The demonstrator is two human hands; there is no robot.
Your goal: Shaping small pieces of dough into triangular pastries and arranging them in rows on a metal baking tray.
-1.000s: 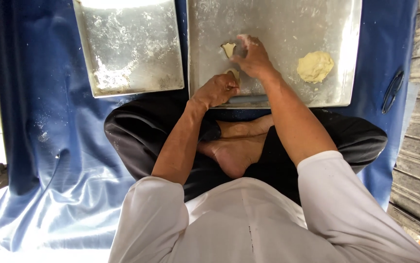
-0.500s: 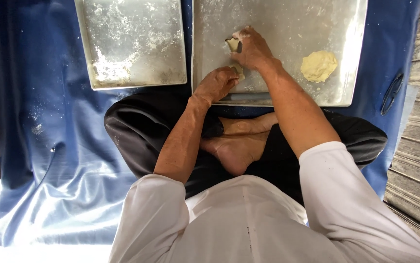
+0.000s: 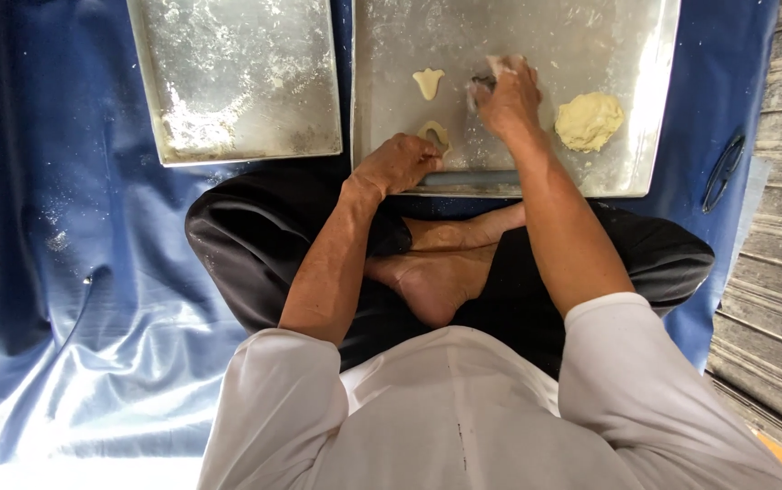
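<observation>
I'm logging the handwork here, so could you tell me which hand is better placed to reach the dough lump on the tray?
Probably the right hand: it is over the tray beside the dough lump. The left hand sits at the near rim, touching a small cut dough piece, farther off.

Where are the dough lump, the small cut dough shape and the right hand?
dough lump (image 3: pixel 589 121), head view, middle of its top.
small cut dough shape (image 3: pixel 427 83), head view, its centre.
right hand (image 3: pixel 505 93), head view, back of hand.

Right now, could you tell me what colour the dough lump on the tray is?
Pale yellow dough lump, head view.
</observation>
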